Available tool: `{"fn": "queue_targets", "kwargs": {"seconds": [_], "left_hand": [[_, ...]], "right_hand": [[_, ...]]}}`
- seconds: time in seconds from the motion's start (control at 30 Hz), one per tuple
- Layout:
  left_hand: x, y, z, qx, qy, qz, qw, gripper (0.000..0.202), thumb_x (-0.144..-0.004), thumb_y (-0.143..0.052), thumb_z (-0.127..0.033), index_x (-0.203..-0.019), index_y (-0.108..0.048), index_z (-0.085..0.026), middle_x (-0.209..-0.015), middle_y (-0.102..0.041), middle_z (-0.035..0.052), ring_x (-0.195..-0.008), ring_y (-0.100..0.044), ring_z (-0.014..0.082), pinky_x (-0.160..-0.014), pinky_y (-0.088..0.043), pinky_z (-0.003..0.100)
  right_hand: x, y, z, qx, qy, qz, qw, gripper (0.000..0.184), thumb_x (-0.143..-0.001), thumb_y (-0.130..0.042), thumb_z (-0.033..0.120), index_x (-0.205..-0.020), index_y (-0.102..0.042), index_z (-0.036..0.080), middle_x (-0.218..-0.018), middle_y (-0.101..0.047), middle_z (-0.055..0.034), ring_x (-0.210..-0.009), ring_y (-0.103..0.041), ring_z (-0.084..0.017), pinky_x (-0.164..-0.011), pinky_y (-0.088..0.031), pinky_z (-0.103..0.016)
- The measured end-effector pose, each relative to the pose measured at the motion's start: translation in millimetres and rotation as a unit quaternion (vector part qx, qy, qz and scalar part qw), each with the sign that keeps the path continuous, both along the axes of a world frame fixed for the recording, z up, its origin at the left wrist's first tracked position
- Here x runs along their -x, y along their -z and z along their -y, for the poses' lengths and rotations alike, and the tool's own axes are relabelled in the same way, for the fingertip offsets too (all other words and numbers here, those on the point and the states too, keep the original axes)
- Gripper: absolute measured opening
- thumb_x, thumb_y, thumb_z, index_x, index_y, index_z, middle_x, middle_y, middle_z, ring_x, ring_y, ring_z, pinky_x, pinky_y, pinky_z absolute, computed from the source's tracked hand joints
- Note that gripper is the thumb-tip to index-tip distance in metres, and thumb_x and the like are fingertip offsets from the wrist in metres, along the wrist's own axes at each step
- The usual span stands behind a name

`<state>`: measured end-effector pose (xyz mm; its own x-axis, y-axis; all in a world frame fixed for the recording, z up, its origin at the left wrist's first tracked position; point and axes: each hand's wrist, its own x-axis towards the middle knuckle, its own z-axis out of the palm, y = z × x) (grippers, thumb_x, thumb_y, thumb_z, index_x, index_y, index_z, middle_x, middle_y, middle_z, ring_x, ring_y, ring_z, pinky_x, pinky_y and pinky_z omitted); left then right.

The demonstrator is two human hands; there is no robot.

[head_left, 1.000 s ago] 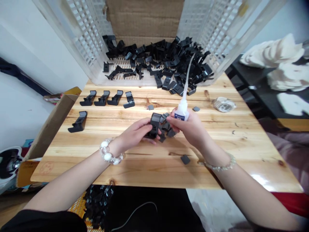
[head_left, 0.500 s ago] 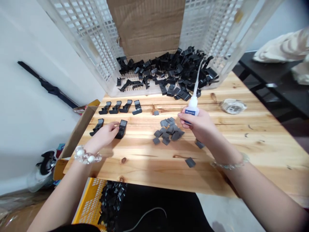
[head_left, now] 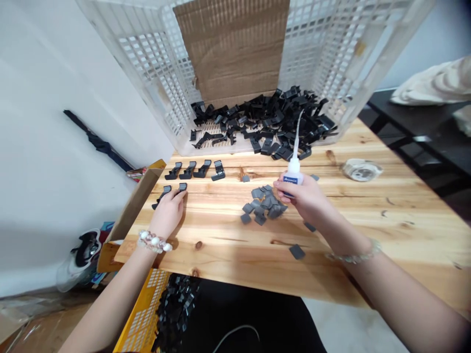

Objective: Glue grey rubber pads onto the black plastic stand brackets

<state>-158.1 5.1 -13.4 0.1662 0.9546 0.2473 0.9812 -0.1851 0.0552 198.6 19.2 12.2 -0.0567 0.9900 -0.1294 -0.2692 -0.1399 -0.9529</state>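
My left hand (head_left: 169, 212) is closed over a black plastic clip (head_left: 182, 187) on the table and covers much of it. Just left of it lies another black clip (head_left: 160, 195), partly behind the hand. Above these, several more clips (head_left: 202, 168) stand in a row. With my right hand (head_left: 308, 195) I grip a small glue bottle (head_left: 294, 177), its long thin nozzle pointing up. A loose heap of small grey pads (head_left: 265, 202) lies left of that hand. One grey pad (head_left: 297, 251) rests nearer the table's front edge.
A white plastic crate (head_left: 171, 132) lies on its side at the back, holding a pile of black clips and a cardboard sheet (head_left: 235, 54). A tape roll (head_left: 362, 169) is on the right of the wooden table (head_left: 228, 260). Below the front edge stands a yellow basket (head_left: 142, 314).
My left hand has shifted the clip leftward, closer to the clip beside it, and now covers more of it. My right hand still holds the glue bottle. The camera view has moved slightly.
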Motion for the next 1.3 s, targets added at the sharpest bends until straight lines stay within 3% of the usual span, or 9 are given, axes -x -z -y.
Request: {"fn": "queue_targets", "kwargs": {"seconds": [0.17,0.33,0.6,0.73,0.87,0.97,1.1,1.2,1.3], "left_hand": [[-14.0,-9.8,-10.5,-0.012,0.022,0.004,1.0,0.039,-0.093,-0.037,-0.027,-0.116,-0.064,-0.012,-0.125,-0.059,0.019,-0.119,-0.053,0.0329,-0.105,-0.041,0.05],[-77.8,-21.1,-33.3,-0.008,0.101,0.027,0.995,0.037,-0.096,-0.037,-0.028,-0.12,-0.06,-0.013,-0.128,-0.058,0.0144,-0.123,-0.051,0.0263,-0.109,-0.038,0.041],[-188.9,-25.1,-134.3,0.02,0.189,0.023,0.982,0.038,-0.091,-0.036,-0.007,-0.123,-0.057,-0.007,-0.126,-0.058,0.0191,-0.12,-0.05,0.0272,-0.104,-0.037,0.042],[-213.6,-24.4,-179.4,0.031,0.216,0.026,0.976,0.041,-0.088,-0.036,-0.003,-0.119,-0.06,-0.013,-0.133,-0.053,0.0191,-0.126,-0.041,0.0303,-0.105,-0.031,0.049],[-217.6,-25.8,-199.0,0.052,0.232,0.062,0.969,0.035,-0.084,-0.045,-0.004,-0.109,-0.066,-0.017,-0.133,-0.054,0.0153,-0.123,-0.044,0.0308,-0.104,-0.033,0.049],[-212.6,-31.7,-196.2,0.054,0.229,0.118,0.965,0.031,-0.085,-0.046,-0.006,-0.104,-0.068,-0.015,-0.129,-0.056,0.0152,-0.122,-0.047,0.0305,-0.106,-0.032,0.048],[-198.3,-43.5,-168.6,0.045,0.213,0.241,0.946,0.032,-0.093,-0.042,-0.018,-0.119,-0.06,-0.014,-0.127,-0.058,0.0134,-0.121,-0.05,0.0265,-0.107,-0.037,0.042],[-183.6,-46.4,-130.4,0.076,0.184,0.353,0.914,0.04,-0.098,-0.031,-0.032,-0.124,-0.055,-0.012,-0.116,-0.064,0.0138,-0.096,-0.064,0.0216,-0.084,-0.054,0.035],[-168.8,-42.3,-84.7,0.145,0.168,0.439,0.871,0.041,-0.098,-0.033,-0.035,-0.116,-0.058,-0.008,-0.096,-0.069,0.0131,-0.074,-0.067,0.0173,-0.067,-0.058,0.031]], "right_hand": [[-1.0,-4.5,0.8,-0.001,0.01,-0.006,1.0,0.027,-0.063,-0.077,0.021,-0.072,-0.052,0.018,-0.051,-0.051,0.0034,-0.044,-0.04,-0.007,-0.042,-0.025,-0.021],[-9.7,-3.5,-6.2,-0.016,0.06,-0.017,0.998,0.031,-0.059,-0.078,0.02,-0.072,-0.05,0.017,-0.056,-0.05,0.0039,-0.048,-0.043,-0.007,-0.042,-0.027,-0.02],[-23.8,9.2,-22.8,-0.023,0.117,0.017,0.993,0.027,-0.059,-0.072,0.02,-0.073,-0.049,0.018,-0.053,-0.049,0.0052,-0.047,-0.043,-0.007,-0.04,-0.028,-0.018],[-28.3,9.5,-25.7,-0.021,0.126,0.035,0.991,0.025,-0.061,-0.07,0.02,-0.073,-0.048,0.019,-0.051,-0.05,0.005,-0.045,-0.041,-0.007,-0.04,-0.028,-0.019],[-28.3,8.3,-25.4,-0.022,0.121,0.051,0.991,0.023,-0.063,-0.068,0.022,-0.072,-0.047,0.019,-0.052,-0.05,0.0052,-0.045,-0.04,-0.007,-0.041,-0.029,-0.02],[-26.8,9.2,-24.7,-0.023,0.11,0.065,0.992,0.024,-0.064,-0.068,0.024,-0.073,-0.047,0.019,-0.053,-0.049,0.0058,-0.046,-0.042,-0.007,-0.043,-0.032,-0.02],[-25.6,12.6,-24.0,-0.02,0.075,0.101,0.992,0.021,-0.066,-0.066,0.026,-0.073,-0.047,0.019,-0.056,-0.05,0.0049,-0.047,-0.043,-0.008,-0.044,-0.033,-0.021],[-24.3,18.6,-24.0,-0.025,0.04,0.153,0.987,0.019,-0.066,-0.065,0.024,-0.072,-0.048,0.019,-0.055,-0.051,0.0043,-0.046,-0.043,-0.008,-0.045,-0.034,-0.022],[-20.3,28.5,-24.4,-0.037,0.013,0.222,0.974,0.015,-0.063,-0.067,0.021,-0.072,-0.054,0.018,-0.062,-0.057,0.0015,-0.054,-0.049,-0.012,-0.051,-0.037,-0.024]]}}
